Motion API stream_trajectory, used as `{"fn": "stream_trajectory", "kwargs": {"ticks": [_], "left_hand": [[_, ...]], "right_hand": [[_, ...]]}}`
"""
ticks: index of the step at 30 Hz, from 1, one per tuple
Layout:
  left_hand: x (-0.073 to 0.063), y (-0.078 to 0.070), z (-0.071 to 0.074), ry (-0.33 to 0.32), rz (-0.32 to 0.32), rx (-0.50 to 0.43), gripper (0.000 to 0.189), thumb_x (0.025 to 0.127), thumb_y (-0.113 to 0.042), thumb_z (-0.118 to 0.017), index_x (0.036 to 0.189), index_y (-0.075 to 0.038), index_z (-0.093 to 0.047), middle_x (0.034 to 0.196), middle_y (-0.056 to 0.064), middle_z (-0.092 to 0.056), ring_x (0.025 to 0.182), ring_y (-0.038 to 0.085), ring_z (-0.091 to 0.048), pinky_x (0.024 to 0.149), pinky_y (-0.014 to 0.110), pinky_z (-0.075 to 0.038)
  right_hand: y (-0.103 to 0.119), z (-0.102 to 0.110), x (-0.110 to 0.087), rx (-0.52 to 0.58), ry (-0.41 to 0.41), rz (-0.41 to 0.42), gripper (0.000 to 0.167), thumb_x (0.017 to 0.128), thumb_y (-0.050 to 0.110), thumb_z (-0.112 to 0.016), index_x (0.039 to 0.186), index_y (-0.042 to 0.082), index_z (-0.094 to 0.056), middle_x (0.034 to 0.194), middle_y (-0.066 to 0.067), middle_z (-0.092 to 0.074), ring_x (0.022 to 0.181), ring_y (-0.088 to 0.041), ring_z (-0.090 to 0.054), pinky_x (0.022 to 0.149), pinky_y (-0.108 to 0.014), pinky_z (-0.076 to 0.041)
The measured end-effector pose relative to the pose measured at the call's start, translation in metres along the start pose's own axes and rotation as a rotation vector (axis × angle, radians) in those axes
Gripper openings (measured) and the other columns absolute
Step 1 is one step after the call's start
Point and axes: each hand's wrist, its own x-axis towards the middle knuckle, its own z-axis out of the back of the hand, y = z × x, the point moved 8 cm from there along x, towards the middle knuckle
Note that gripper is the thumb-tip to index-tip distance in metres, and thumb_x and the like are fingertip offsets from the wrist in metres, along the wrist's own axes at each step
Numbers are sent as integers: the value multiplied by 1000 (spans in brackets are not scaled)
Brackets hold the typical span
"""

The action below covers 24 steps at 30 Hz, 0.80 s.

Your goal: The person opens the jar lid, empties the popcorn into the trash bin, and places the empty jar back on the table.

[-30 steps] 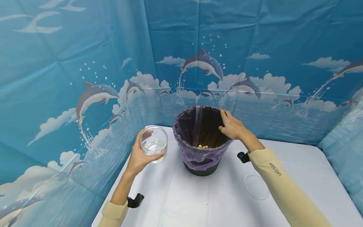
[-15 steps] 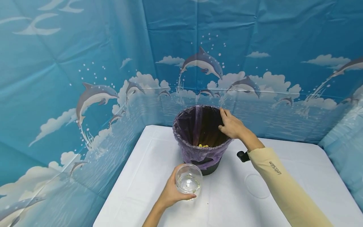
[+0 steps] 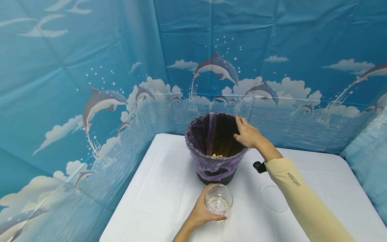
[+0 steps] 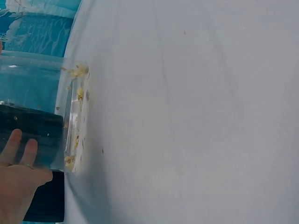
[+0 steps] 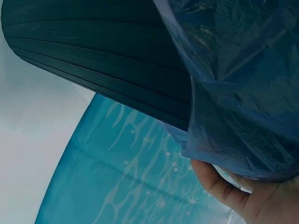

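A clear round jar [image 3: 219, 201] is gripped from its left side by my left hand [image 3: 197, 212], above the table in front of the bin. Yellow crumbs [image 4: 77, 72] cling around the jar's bottom in the left wrist view. The black trash can [image 3: 216, 179] wears a purple bag [image 3: 205, 165] folded over its rim; several yellow bits [image 3: 217, 155] lie inside. My right hand [image 3: 248, 134] holds the bin's right rim, its thumb on the inner side. Fingers [image 5: 217, 184] lie against the bag's outside in the right wrist view.
A transparent round disc, like a lid, [image 3: 274, 199] lies flat on the white table [image 3: 157, 201] at the right. A dolphin-printed blue curtain [image 3: 169, 77] stands close behind the bin and along the left. A black wrist mount [image 3: 259, 167] juts from the right forearm.
My left hand has carried the jar from the bin's left side down and right to the front of the bin. The right hand stays on the rim.
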Motion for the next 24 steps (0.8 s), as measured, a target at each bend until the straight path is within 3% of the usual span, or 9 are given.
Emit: {"fn": "stream_trajectory", "kwargs": {"ticks": [9, 15, 24], "left_hand": [[6, 2, -10, 46, 8, -92, 116, 60, -9, -100, 155, -24, -36, 152, 8, -52, 139, 41, -50, 122, 49, -38], [3, 6, -11, 49, 51, -105, 118, 59, -7, -100, 155, -28, -34, 155, 8, -50, 141, 37, -49, 124, 46, -36], [7, 5, -23, 56, 31, -82, 120, 60, -6, -100, 157, -24, -32, 155, 13, -49, 140, 37, -50, 122, 48, -38]], "right_hand": [[-2, 1, 1, -1, -3, 4, 84, 104, 20, -52, 163, -5, 2, 166, -35, -10, 149, -56, -28, 116, -69, -34], [-1, -2, 2, 9, 2, 7, 84, 104, 21, -52, 163, -4, 2, 167, -35, -10, 149, -56, -26, 116, -70, -33], [-6, 1, 5, 19, 4, -3, 84, 105, 23, -51, 164, -3, 3, 167, -35, -8, 150, -57, -24, 116, -71, -31]]}}
